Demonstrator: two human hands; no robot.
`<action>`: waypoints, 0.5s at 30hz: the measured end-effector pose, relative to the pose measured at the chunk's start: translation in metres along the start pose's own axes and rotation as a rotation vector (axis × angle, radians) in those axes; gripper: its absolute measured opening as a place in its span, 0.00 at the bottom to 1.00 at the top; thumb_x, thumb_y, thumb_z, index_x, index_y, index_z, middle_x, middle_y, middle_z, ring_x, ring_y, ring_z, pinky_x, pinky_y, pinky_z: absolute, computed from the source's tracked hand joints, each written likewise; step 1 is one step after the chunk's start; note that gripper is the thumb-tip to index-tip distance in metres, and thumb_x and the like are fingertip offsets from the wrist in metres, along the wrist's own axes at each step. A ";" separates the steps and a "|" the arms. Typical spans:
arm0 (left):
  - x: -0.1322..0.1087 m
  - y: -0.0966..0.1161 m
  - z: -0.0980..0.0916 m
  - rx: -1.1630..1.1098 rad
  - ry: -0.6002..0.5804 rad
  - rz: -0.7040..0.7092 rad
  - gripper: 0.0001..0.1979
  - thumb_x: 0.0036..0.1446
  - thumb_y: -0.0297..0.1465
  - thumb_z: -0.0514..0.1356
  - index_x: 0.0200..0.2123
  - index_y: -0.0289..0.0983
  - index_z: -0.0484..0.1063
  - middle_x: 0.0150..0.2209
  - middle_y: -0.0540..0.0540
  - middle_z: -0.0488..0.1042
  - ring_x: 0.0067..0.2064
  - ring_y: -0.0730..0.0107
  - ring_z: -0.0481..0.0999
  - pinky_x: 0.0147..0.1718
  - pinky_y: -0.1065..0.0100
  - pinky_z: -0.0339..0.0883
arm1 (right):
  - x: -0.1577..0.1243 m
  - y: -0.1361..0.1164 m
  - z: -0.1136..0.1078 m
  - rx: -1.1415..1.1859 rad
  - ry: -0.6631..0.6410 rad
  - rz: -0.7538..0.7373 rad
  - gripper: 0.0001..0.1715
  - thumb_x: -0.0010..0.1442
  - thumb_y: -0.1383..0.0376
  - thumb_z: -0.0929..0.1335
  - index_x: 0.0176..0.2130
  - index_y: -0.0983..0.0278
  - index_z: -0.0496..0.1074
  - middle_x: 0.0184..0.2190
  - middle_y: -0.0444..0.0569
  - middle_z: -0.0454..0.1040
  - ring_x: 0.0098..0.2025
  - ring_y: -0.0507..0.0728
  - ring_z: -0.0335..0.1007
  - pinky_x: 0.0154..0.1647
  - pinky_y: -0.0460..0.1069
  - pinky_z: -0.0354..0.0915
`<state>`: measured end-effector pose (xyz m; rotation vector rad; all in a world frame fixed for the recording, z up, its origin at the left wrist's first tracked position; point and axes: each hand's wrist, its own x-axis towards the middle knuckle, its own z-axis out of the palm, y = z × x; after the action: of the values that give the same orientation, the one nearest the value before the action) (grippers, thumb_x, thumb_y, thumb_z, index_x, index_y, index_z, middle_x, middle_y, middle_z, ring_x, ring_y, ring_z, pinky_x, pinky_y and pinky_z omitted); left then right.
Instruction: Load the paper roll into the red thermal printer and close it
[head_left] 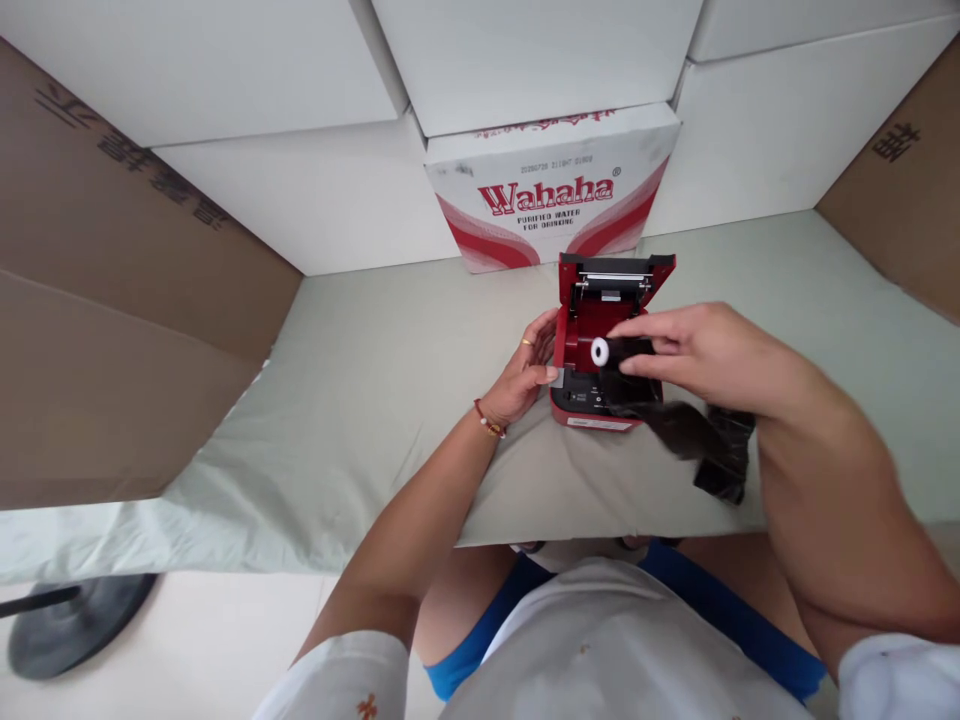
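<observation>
A small red printer (592,400) stands on the pale green cloth with its lid (616,272) tipped open toward the back. My left hand (525,372) presses against the printer's left side, fingers curled on its edge. My right hand (694,350) pinches a black roll with a white core (609,352) and holds it just over the open bay. A dark, glossy strip (701,440) trails from the roll down to the right under my wrist.
A Wahaha water carton (551,190) stands right behind the printer among white boxes. Brown cardboard walls (112,330) close in the left and right sides. The cloth-covered table (360,400) ends at my lap. A black round base (71,620) sits on the floor at lower left.
</observation>
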<state>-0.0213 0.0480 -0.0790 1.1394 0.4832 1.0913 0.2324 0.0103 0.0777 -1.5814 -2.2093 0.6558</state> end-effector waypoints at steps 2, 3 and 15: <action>0.000 0.000 -0.001 0.003 -0.005 0.006 0.45 0.50 0.47 0.79 0.70 0.52 0.70 0.80 0.45 0.64 0.83 0.44 0.55 0.83 0.43 0.45 | 0.017 -0.014 0.017 -0.219 -0.049 0.104 0.21 0.68 0.61 0.74 0.59 0.55 0.86 0.31 0.45 0.82 0.33 0.60 0.78 0.38 0.53 0.69; 0.000 -0.001 -0.001 0.008 -0.007 0.007 0.45 0.50 0.47 0.79 0.70 0.52 0.69 0.80 0.45 0.64 0.83 0.44 0.55 0.83 0.43 0.45 | 0.024 -0.020 0.022 -0.321 -0.091 0.148 0.23 0.68 0.63 0.72 0.60 0.55 0.85 0.36 0.49 0.85 0.38 0.62 0.80 0.40 0.54 0.69; 0.003 -0.007 -0.004 0.043 -0.025 0.010 0.49 0.49 0.51 0.78 0.72 0.52 0.66 0.80 0.44 0.61 0.84 0.40 0.52 0.83 0.40 0.42 | 0.056 -0.046 0.044 -0.606 -0.158 0.267 0.22 0.69 0.73 0.64 0.53 0.67 0.86 0.49 0.68 0.87 0.51 0.72 0.85 0.41 0.57 0.73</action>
<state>-0.0203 0.0520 -0.0861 1.1932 0.4837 1.0784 0.1554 0.0441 0.0673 -2.2096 -2.4842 0.1754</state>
